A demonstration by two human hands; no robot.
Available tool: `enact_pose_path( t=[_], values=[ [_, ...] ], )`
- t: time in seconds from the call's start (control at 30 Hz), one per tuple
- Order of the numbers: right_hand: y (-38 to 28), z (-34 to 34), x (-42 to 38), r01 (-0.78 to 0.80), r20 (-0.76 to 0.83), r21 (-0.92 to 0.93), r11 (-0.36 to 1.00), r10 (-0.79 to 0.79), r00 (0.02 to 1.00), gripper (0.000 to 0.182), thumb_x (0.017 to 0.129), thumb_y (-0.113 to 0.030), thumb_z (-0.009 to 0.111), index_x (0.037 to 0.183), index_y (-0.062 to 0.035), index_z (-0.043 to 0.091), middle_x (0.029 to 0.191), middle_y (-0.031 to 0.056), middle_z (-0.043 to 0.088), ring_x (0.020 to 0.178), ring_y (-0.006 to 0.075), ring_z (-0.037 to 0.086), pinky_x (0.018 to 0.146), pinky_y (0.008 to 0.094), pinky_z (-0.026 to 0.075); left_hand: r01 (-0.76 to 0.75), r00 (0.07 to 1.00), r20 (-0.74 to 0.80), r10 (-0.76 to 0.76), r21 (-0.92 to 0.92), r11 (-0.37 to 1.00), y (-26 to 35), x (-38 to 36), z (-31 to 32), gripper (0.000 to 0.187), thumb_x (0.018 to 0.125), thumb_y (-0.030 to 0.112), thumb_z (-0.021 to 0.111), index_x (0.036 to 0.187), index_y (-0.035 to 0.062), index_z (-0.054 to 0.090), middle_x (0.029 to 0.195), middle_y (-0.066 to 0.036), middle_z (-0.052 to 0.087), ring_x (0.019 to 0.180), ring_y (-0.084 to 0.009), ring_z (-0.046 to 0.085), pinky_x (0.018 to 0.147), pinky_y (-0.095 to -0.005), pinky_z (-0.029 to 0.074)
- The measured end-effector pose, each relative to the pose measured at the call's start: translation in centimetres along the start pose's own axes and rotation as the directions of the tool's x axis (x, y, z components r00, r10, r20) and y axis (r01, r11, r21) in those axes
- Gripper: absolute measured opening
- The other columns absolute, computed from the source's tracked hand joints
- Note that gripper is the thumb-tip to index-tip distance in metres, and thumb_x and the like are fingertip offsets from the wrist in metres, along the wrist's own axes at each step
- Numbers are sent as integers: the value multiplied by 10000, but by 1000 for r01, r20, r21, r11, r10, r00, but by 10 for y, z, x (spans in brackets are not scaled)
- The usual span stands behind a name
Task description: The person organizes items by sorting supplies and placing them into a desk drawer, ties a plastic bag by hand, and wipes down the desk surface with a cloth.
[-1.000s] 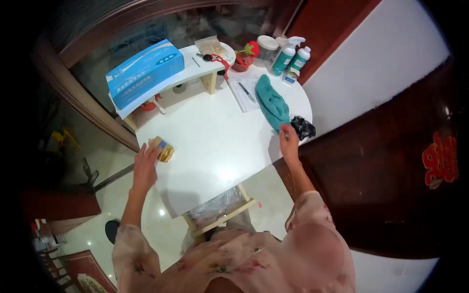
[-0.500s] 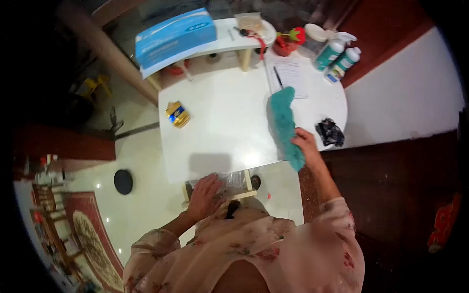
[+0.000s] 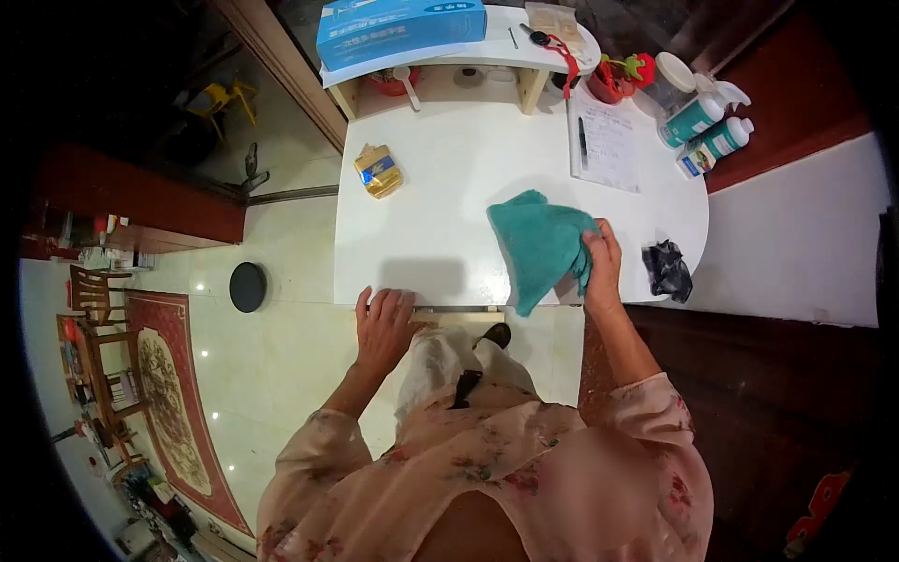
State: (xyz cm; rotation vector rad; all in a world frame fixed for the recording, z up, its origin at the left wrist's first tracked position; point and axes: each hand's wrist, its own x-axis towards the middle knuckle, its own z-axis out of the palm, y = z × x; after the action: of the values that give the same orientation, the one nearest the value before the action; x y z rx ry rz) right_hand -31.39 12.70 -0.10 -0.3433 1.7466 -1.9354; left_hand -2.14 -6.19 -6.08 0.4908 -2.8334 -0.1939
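Observation:
My right hand [image 3: 602, 267] grips the edge of a green cloth [image 3: 543, 244], which hangs spread out over the front right part of the white table [image 3: 440, 197]. My left hand [image 3: 383, 328] rests at the table's front edge, fingers apart and holding nothing. A gold and blue packet [image 3: 378, 171] lies on the left of the tabletop. To the right of my right hand sits a crumpled black plastic bag [image 3: 667, 270]. Behind the cloth lies a written notebook [image 3: 604, 145] with a dark pen [image 3: 582, 142] on it.
A blue box [image 3: 403, 30] and keys with a red strap [image 3: 552, 45] are on the raised shelf. A red flower pot [image 3: 613, 82] and bottles [image 3: 693, 120] stand at the back right. A round black object [image 3: 248, 287] lies on the floor.
The cloth has opened out and moved to the left of my right hand. My left hand has gone from the drawer to the table edge. The drawer is pushed in. The view has shifted.

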Motion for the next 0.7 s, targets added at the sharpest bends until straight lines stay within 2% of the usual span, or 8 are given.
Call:
enact_pose_path(
  t=[0.17, 0.2, 0.23, 0.33, 0.4, 0.5, 0.6, 0.7],
  values=[
    [-24, 30, -10, 259, 41, -259, 931, -257, 966, 392, 822, -171, 680, 1141, -20, 510, 1096, 115, 584, 1049, 171, 558, 911, 318, 464, 42, 998, -52, -38, 65, 997, -5, 11, 16, 427, 700, 185, 732, 1091, 91, 587, 1094, -86, 554, 1058, -258, 508, 981, -495, 355],
    [-3, 25, -5, 202, 122, -506, 838, -162, 979, 492, 812, -193, 683, 1236, -20, 501, 1168, 152, 577, 1145, 254, 547, 981, 374, 441, 29, 998, -64, -24, 76, 997, -2, 17, 21, 420, 695, 176, 732, 1081, 92, 589, 1093, -87, 558, 1053, -259, 510, 975, -492, 357],
    [8, 32, -3, 468, 344, -659, 589, -318, 884, 551, 786, -199, 683, 1278, -33, 500, 1213, 168, 560, 1182, 332, 517, 1012, 411, 411, 55, 998, -25, -54, 29, 998, 6, 26, 14, 426, 700, 179, 732, 1090, 90, 587, 1102, -95, 554, 1059, -268, 508, 974, -490, 358],
    [68, 44, -10, 788, 754, -549, 278, -243, 610, 490, 815, -183, 639, 1278, -69, 524, 1368, 174, 461, 1340, 334, 353, 1090, 485, 293, 102, 993, 75, -92, -135, 986, 35, 41, -25, 457, 717, 192, 735, 1131, 85, 575, 1140, -122, 541, 1082, -299, 501, 971, -488, 360],
    [56, 54, -41, 811, 825, -522, 265, -84, 559, 441, 844, -188, 624, 1260, -68, 535, 1378, 165, 448, 1368, 326, 306, 1094, 514, 270, 91, 995, 65, -76, -278, 956, 48, 49, -35, 497, 735, 210, 739, 1180, 81, 559, 1183, -146, 528, 1104, -325, 493, 968, -488, 362],
    [43, 30, -54, 773, 825, -469, 427, -100, 556, 422, 867, -205, 604, 1250, -42, 529, 1358, 162, 464, 1333, 326, 364, 1097, 489, 278, 12, 993, 109, 39, -432, 902, 58, 55, -8, 642, 805, 289, 707, 1359, 91, 450, 1401, -224, 387, 1297, -408, 363, 1062, -518, 285],
    [31, -6, -48, 475, 715, -442, 761, -21, 699, 407, 812, -125, 643, 1205, -51, 563, 1289, 123, 528, 1264, 329, 442, 1044, 463, 347, -116, 982, 104, 156, -311, 943, 80, 80, 7, 711, 824, 366, 677, 1411, 82, 393, 1478, -264, 279, 1368, -452, 261, 1115, -553, 199],
    [19, -69, -25, 658, 519, -625, 420, -406, 752, 387, 809, -89, 619, 1190, -45, 566, 1248, 148, 553, 1193, 344, 494, 1003, 453, 384, -157, 974, 127, 188, -218, 963, 114, 102, 8, 712, 820, 341, 671, 1384, 12, 388, 1460, -292, 282, 1367, -464, 254, 1119, -566, 183]
  ],
)
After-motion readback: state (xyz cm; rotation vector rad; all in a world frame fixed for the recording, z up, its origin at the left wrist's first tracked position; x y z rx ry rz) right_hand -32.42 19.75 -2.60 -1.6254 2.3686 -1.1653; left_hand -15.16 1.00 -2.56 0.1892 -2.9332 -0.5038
